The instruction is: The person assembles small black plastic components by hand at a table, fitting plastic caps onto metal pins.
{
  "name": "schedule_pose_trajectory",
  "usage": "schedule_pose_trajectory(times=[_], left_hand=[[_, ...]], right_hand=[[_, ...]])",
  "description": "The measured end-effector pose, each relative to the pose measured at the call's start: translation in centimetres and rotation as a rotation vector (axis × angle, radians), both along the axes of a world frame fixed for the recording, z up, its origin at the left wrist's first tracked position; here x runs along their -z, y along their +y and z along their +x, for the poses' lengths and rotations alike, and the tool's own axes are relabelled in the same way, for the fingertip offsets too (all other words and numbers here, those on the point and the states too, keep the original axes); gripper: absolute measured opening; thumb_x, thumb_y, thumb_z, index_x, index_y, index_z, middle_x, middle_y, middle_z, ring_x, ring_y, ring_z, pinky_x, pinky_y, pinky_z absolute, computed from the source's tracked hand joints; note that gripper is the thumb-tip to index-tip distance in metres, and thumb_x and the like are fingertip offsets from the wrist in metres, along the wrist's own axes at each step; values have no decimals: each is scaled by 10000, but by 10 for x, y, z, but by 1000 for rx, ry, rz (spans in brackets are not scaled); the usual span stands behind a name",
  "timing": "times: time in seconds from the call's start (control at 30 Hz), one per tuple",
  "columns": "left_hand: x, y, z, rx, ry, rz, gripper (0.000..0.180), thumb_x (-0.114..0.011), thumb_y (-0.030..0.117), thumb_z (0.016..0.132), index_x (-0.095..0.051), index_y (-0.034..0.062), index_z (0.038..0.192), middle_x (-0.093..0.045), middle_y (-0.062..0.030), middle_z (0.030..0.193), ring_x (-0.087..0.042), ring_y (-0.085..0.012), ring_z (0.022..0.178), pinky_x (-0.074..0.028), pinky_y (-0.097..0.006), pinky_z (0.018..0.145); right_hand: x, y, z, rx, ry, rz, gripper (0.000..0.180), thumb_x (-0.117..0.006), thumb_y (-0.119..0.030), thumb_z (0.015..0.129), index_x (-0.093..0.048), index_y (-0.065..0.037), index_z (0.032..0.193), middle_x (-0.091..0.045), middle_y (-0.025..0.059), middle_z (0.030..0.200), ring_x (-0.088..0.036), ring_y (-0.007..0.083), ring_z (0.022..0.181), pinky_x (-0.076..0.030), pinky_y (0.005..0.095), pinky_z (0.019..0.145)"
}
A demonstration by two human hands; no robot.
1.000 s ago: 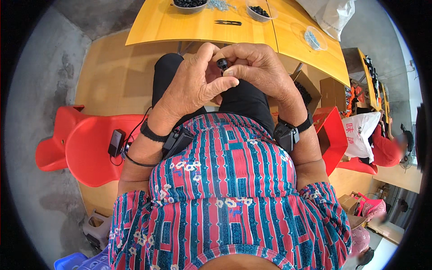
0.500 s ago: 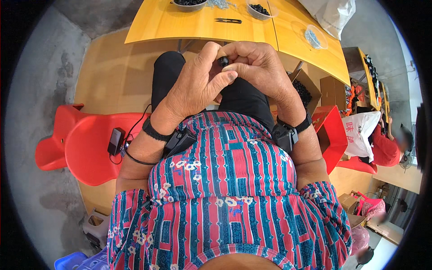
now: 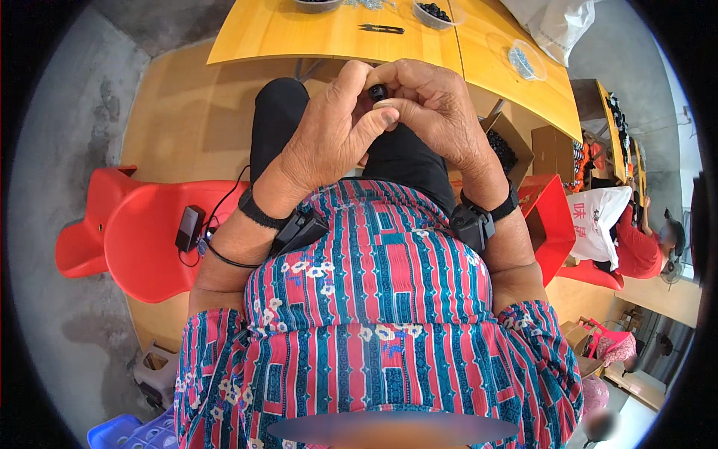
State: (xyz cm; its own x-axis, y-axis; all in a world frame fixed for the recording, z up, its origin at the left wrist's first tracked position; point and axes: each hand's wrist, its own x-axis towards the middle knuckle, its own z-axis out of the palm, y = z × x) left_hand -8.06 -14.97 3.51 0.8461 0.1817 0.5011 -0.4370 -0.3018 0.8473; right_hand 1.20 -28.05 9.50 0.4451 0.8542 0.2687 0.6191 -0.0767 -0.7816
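A small black rounded plastic piece [image 3: 378, 92] sits pinched between both hands, above the lap and just short of the yellow wooden table [image 3: 299, 37]. The left hand [image 3: 329, 135] grips it with thumb and fingertips; the right hand [image 3: 437, 112] curls closed around its other side. It seems mid-assembly — shallow bowls of similar dark pieces [image 3: 434, 11] wait on the table beside small black snips [image 3: 380, 29].

A yellow table [image 3: 314, 34] carries black snips [image 3: 380, 29], two bowls of dark beads [image 3: 434, 13] and a clear lid [image 3: 526, 60].
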Motion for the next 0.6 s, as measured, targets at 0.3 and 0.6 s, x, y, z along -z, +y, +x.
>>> schedule_pose_trajectory(times=[0.3,0.6], left_hand=[[-1,-3,0,-11,-61,-24,362,-602,276,859,-431,7,1030,-543,-166,766,-567,-236,679,-439,-318,602],[3,3,-2,289,137,-763,276,-536,271,921,-547,4,988,-581,-39,831,-576,-77,673,-503,-209,620]], right_hand=[[2,-2,-1,11,-67,32,215,-604,13,745,-635,-17,955,-617,58,763,-577,101,672,-480,240,608],[-4,-7,8,-34,237,42,233,-661,-26,762,-654,-50,994,-525,-4,738,-509,76,664,-442,216,582]])
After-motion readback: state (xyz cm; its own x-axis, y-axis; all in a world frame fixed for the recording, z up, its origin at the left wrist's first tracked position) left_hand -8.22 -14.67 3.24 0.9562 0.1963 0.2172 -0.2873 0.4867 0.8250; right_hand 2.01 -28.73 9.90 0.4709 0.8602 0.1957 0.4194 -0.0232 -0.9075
